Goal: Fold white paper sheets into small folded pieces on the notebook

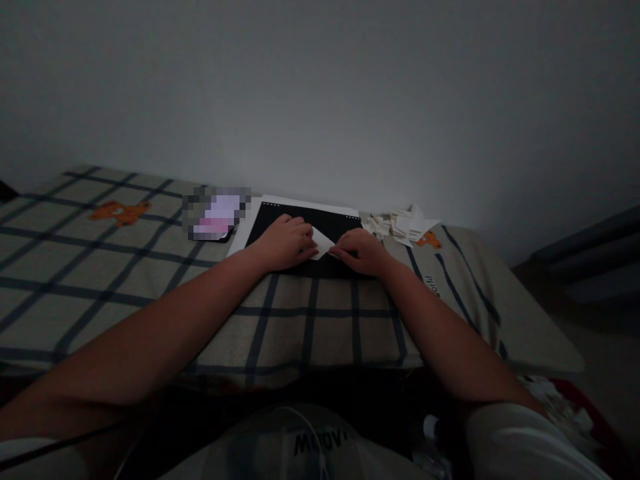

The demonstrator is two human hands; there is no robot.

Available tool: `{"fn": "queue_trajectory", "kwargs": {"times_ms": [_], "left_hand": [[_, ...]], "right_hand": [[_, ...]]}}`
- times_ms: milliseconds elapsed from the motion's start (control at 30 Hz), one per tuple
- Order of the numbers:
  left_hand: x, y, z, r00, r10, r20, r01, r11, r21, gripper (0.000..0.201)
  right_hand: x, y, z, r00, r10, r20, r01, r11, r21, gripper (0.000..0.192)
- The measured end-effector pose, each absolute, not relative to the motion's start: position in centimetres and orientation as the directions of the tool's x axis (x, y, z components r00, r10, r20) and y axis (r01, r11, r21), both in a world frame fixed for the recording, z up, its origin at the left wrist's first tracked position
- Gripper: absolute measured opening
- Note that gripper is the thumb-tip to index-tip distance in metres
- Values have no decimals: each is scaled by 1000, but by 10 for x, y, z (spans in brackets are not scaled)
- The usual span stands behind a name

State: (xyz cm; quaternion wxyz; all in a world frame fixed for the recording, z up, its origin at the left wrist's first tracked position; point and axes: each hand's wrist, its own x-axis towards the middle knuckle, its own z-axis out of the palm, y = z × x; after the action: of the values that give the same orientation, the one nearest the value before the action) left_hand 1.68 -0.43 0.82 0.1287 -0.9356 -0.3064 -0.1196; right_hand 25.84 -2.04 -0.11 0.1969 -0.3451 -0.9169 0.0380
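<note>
Head view looks down over a bed (125, 280) covered by a beige plaid sheet with dark blue lines and small orange bear prints. On it lies a black board (320, 223) with a white sheet (245, 233) showing under its left and far edges. Just left of the board sits a phone (216, 215), blurred out. Off the board's far right corner lies a heap of folded white paper pieces (400, 223), close to the right hand but apart from it. Beyond all this rises a plain grey wall (320, 87), right behind the board.

Bed surface to the left is wide and bare of objects; on the right it ends in a rounded edge, past which the floor drops into shadow.

A small white paper (323, 243), folded to a pointed shape, lies on the black board between the hands. Left hand (285, 241) rests knuckles up, fingers curled and pressing the paper's left part. Right hand (361, 252) pinches the paper's right tip with closed fingers.
</note>
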Motion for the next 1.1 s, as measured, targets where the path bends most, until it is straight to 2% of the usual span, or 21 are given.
{"fn": "queue_trajectory", "kwargs": {"times_ms": [367,567,700,867,1100], "left_hand": [[14,4,7,830,511,222,539,-838,-84,30],[14,2,10,852,490,186,501,-865,-16,27],[16,-2,8,840,512,183,523,-852,-18,36],[18,-5,6,897,407,170,409,-912,27,40],[16,-3,5,908,350,232,335,-937,103,40]], "right_hand": [[256,-15,-12,-686,595,419,530,803,-273,29],[257,-19,-10,-671,625,399,556,780,-287,34],[257,-16,-13,-615,664,425,580,746,-326,30],[260,-6,-20,-475,744,471,693,645,-321,27],[262,-1,-29,-426,801,421,801,550,-237,28]]}}
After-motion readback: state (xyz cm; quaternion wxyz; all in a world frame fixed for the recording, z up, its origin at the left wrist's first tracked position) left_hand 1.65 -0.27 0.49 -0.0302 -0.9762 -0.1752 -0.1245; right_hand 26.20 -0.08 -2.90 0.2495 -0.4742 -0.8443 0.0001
